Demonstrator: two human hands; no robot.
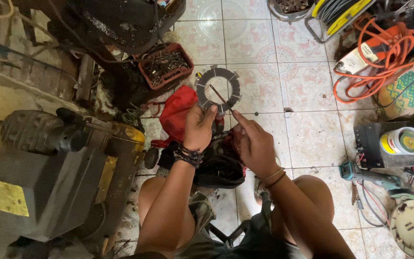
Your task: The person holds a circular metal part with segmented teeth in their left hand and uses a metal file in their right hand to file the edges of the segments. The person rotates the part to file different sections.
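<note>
Grey toothed ring plate (218, 89), held upright at near-left rim by closed left hand (199, 127). Thin rod (220, 97) pinched in right hand (253, 142), slanting far-left across ring's opening. Red rag (177, 112) just left.

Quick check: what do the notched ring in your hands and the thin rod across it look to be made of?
Notched ring: probably dull grey metal with a matte facing, judging by its segmented surface and stiff tabs. Thin rod: rusty-brown, likely metal wire, too thin to be sure.
</note>
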